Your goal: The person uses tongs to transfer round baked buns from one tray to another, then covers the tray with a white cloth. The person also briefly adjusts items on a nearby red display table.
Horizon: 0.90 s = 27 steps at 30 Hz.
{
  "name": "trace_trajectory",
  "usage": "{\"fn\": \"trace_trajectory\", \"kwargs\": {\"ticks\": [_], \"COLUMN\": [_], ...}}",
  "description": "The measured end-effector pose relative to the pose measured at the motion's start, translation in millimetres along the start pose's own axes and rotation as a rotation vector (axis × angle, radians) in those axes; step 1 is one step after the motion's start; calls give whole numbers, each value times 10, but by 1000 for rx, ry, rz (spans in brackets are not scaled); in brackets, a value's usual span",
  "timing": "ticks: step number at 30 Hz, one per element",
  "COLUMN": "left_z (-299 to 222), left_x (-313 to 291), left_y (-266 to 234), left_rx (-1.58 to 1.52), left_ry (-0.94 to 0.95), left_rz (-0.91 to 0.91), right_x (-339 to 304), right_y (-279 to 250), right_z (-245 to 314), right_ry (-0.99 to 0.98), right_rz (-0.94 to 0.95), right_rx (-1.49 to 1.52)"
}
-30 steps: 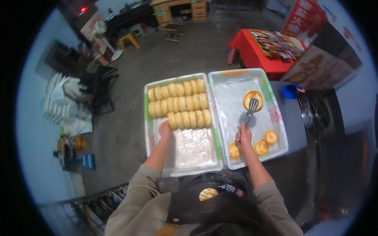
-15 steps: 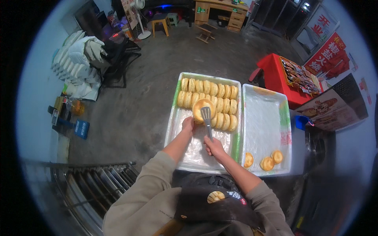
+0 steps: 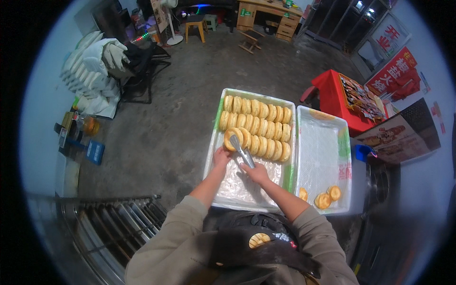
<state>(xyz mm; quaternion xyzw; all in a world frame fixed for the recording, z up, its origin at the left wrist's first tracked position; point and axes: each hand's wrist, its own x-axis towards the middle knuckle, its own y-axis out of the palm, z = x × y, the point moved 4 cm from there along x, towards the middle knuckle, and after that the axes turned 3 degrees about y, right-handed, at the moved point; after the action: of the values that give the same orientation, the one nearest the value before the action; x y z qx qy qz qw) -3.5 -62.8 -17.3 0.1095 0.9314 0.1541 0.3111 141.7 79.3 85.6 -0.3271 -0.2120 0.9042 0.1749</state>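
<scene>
Cake (image 3: pixel 229 141) sits at the left end of the near row (image 3: pixel 270 148), a little left of the middle of the frame, its round face tipped up toward the viewer. Half a second ago it hung flat over that end; now it has come down against its neighbour, and a second ago it lay in the right tray. By my reading, this all but fills the near row, whose left end now comes close to those of the middle row (image 3: pixel 262 127) and far row (image 3: pixel 259 109) above it. Tongs (image 3: pixel 244 154) reach the cake's face from the lower right; whether they press or only touch is unclear.

The right hand (image 3: pixel 256 174) is closed around the tongs' handle, its forearm slanting up and left from the lower right. The left hand (image 3: pixel 221 156) touches the cake's lower left edge, its forearm rising from the lower left; I cannot tell whether it pinches or merely steadies.

All three rows share the left tray (image 3: pixel 232 190), bare toward the wearer. In the right tray (image 3: pixel 320 152), three loose cakes (image 3: pixel 323 200) remain at the bottom.
</scene>
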Motion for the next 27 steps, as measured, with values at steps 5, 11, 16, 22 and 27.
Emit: {"fn": "trace_trajectory", "kwargs": {"ticks": [5,11,16,22,27], "left_z": [-279,-223,-319,-419,-393], "left_x": [-50,346,375,169,149], "left_y": [260,281,313,405,503], "left_rx": [-635,-382,-375,-499,-553], "left_ry": [32,-321,-404,-430,-403], "left_rz": [188,236,280,59,28], "right_x": [-97,-464,-1028,-1628,-1911], "right_y": [103,51,-307,-982,-1873], "right_z": [77,147,61,-452,-1192], "right_ry": [51,96,154,294,298], "right_rz": [-70,5,155,50,-173], "right_rx": [-200,-148,150,541,452]}}
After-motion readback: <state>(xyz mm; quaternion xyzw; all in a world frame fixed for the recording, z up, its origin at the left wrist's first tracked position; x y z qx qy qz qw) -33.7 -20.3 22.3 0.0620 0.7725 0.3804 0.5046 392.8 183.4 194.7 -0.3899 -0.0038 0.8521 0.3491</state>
